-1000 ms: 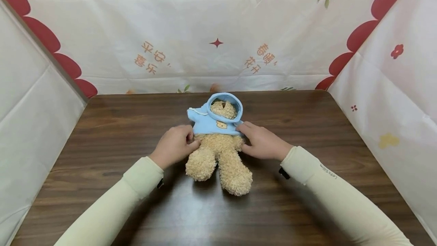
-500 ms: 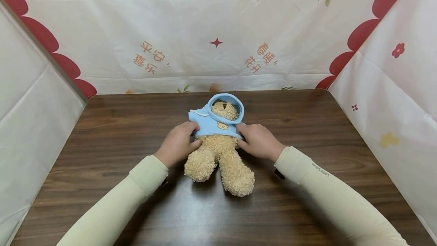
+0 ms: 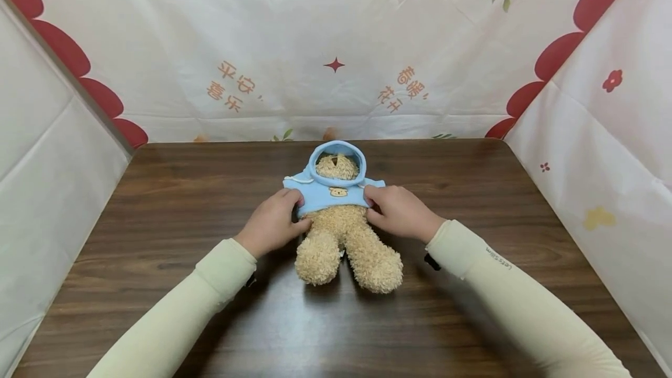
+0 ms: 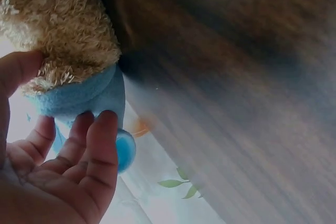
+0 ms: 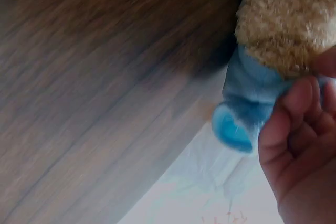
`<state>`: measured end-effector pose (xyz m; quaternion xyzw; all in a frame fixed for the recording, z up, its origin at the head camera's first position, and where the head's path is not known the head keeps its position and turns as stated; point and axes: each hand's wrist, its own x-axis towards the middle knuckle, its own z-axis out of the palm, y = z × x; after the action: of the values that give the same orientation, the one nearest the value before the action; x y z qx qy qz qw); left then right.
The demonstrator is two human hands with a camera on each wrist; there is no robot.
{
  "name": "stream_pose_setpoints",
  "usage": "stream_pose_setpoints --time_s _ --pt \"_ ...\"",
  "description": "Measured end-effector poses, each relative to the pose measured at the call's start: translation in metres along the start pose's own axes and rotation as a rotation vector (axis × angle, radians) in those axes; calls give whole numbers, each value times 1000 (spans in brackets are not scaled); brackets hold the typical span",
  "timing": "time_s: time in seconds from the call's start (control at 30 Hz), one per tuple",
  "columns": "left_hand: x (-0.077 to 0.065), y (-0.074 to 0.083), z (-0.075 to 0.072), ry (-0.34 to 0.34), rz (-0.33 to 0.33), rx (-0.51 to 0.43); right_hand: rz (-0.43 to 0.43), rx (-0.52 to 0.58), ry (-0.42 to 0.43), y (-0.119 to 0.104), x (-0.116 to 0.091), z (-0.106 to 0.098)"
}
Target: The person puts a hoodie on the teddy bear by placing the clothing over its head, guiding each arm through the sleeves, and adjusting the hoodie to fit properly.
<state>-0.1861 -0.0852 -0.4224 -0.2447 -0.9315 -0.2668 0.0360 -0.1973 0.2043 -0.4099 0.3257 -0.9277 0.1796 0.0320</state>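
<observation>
On its back on the table lies a curly tan teddy bear, legs toward me. It wears a light blue hoodie with a small animal-face patch on the chest. The hood's rim frames the muzzle and covers the eyes and ears. My left hand holds the hoodie's left side near the hem, fingertips on the cloth and thumb against the fur. My right hand grips the opposite side at the hem, its curled fingers close to the thumb in the right wrist view.
The dark wood-grain table reaches back to a white printed curtain with red scallops. More white cloth hangs along both sides. Pale sleeves cover both forearms.
The teddy bear has turned slightly, its head shifting left and its legs right. The left hand has taken hold of the hoodie's side. On the right, the sleeve now sticks out past my fingers.
</observation>
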Motion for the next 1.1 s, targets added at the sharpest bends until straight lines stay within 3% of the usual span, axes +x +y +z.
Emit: stream_pose_setpoints --time_s 0.17,0.5,0.63,0.77,0.9,1.1 --pt "1 0 -3 -24 4 -28 -25 54 -51 6 -5 -4" --pt "0 4 -5 30 45 -30 -7 36 51 11 -13 -5" --pt "2 8 -7 80 90 -45 47 70 89 13 -15 -7" --pt "6 14 -11 106 151 -50 167 157 135 16 -17 -9" --pt "10 19 -13 36 173 -30 278 229 81 19 -18 -7" --pt "12 23 -15 -88 156 12 329 349 -43 19 -17 -1"
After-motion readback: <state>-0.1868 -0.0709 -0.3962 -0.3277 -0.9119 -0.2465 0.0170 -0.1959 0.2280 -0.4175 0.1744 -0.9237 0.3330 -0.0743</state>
